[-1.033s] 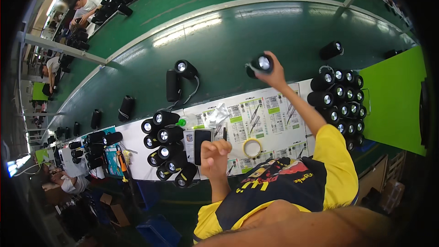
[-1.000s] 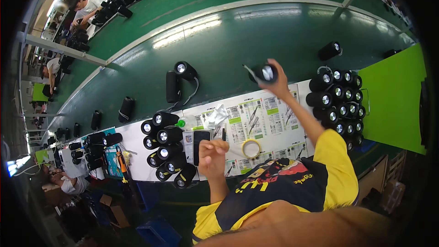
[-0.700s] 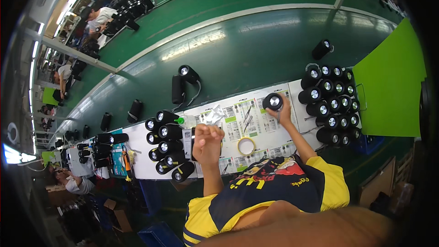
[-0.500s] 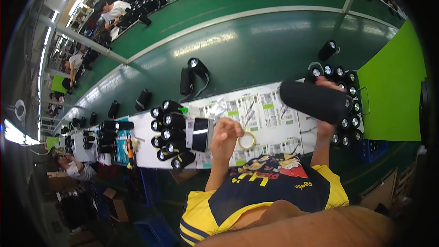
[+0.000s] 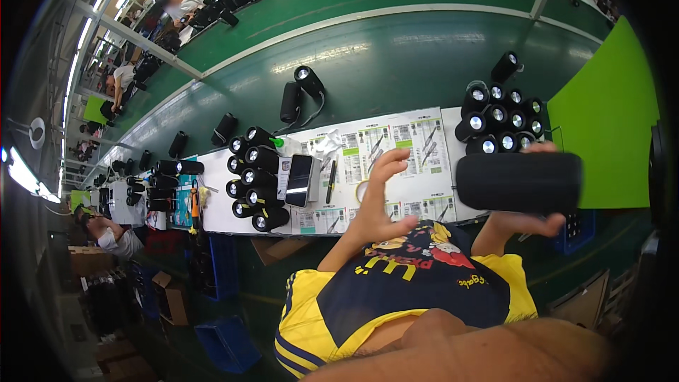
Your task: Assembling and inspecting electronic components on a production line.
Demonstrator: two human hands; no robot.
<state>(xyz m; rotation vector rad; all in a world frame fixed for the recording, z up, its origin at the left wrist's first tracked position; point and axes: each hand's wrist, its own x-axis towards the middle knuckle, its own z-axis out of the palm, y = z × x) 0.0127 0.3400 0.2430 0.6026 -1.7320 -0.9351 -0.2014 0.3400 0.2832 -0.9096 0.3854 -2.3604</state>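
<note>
My right hand (image 5: 527, 223) is closed around a black cylindrical speaker (image 5: 520, 180), which lies level in its grip above the right end of the table; fingertips show over its top edge. My left hand (image 5: 380, 205) is raised over the table's near edge with fingers spread and nothing in it. Behind it a roll of tape (image 5: 361, 192) is partly hidden. Left of that, on printed sheets (image 5: 403, 148), lie a black pen (image 5: 331, 182) and a dark-screened phone (image 5: 299, 181).
Several black speakers stand grouped at left (image 5: 260, 178) and at right (image 5: 498, 117). A green panel (image 5: 601, 120) borders the right side. Two speakers (image 5: 291, 101) rest on the green surface beyond the table. Co-workers sit at far left. A blue bin (image 5: 228, 343) is below.
The speaker in my right hand has turned level and come slightly lower and to the right. My left hand has moved right, its fingers now spread. The pen has come into sight.
</note>
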